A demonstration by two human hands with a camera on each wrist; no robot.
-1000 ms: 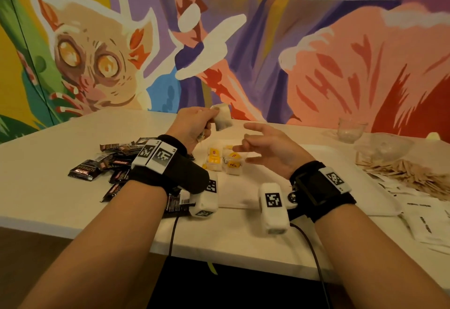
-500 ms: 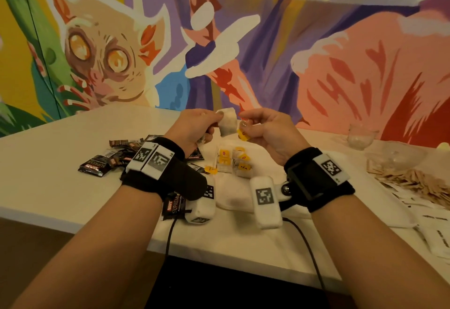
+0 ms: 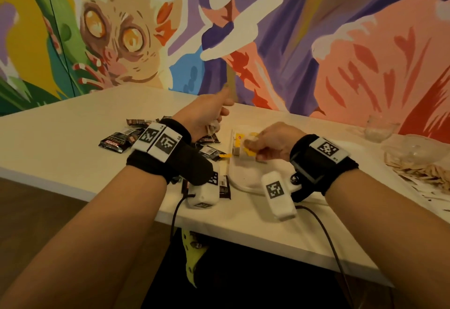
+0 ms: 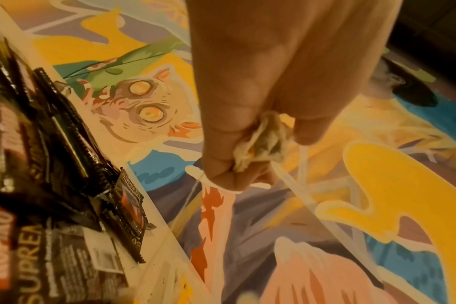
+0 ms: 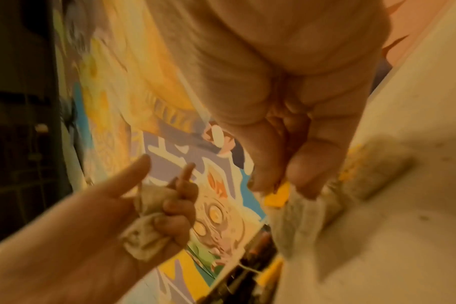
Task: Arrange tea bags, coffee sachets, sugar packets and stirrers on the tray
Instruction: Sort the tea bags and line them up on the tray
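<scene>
Crumpled bag (image 5: 143,224) clenched in left hand (image 3: 202,116), left of and above tray (image 3: 246,177); right hand (image 3: 270,142), over tray, pinches yellow tag (image 5: 277,195).

My white desk (image 3: 73,138) carries dark coffee sachets (image 3: 114,142) at my left, the white tray (image 3: 246,177) in the middle, wooden stirrers (image 3: 418,170), paper packets and two clear glass dishes at my right

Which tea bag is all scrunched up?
The tea bag gripped in the left hand, held above the table. The other tea bags sit on the white tray, under the right hand.
</scene>
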